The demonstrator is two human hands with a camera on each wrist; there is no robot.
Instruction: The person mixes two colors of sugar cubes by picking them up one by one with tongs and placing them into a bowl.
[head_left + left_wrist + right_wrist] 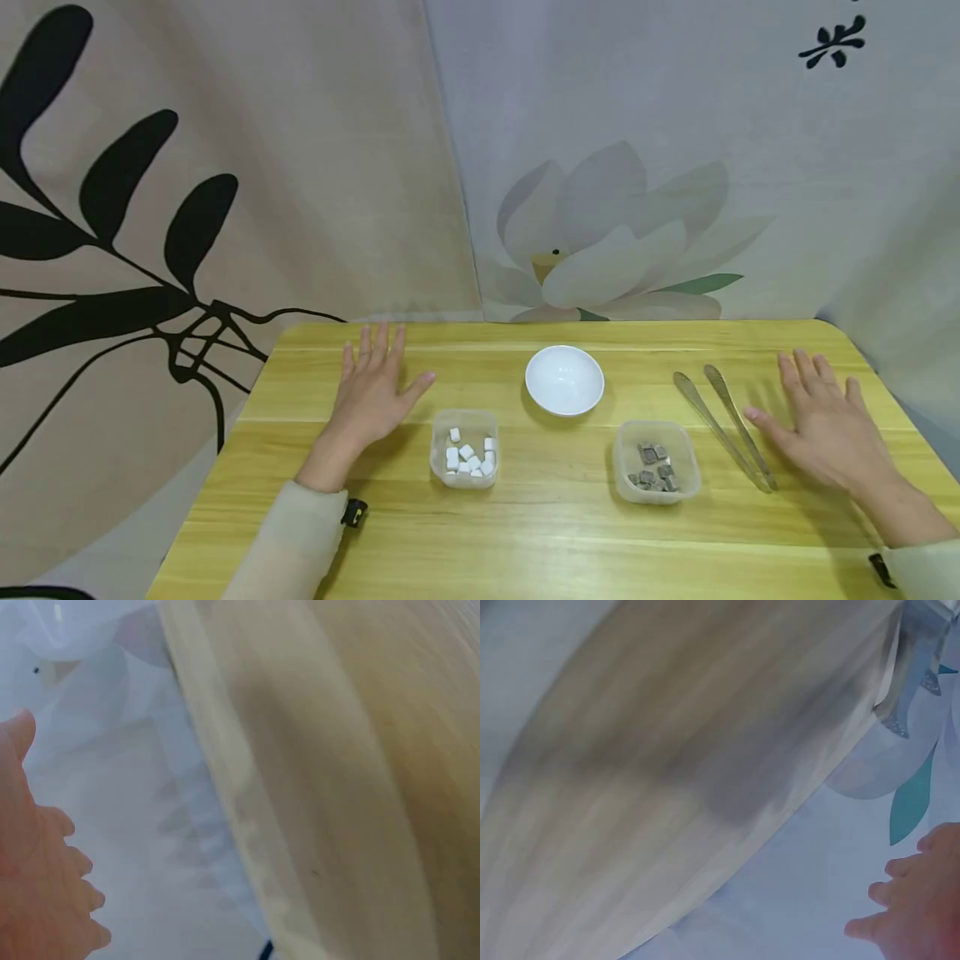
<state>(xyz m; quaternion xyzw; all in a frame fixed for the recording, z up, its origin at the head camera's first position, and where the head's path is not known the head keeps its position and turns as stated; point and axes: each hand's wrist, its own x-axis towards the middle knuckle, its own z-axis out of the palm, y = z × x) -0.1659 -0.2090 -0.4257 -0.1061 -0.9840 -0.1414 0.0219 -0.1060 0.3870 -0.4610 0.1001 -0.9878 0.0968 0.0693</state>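
My left hand (372,400) is held over the left part of the table with its fingers straight and spread, holding nothing. Nearest to it is a clear plastic tub (441,479) with several small white cubes (467,452) inside. On the right, my right hand (834,429) is spread too and grips nothing. Metal tongs (738,429) lie just left of it, their tips pointing to the back. Another clear tub (628,492) holds several grey metallic cubes (665,472). A white bowl (565,381) stands between and behind the tubs. In both wrist views the hand appears at the edge.
The wooden table (555,542) ends at its back edge against a curtain (360,167) printed with dark leaves and a pale flower. Dark wrist straps (354,512) sit at the sleeve cuffs.
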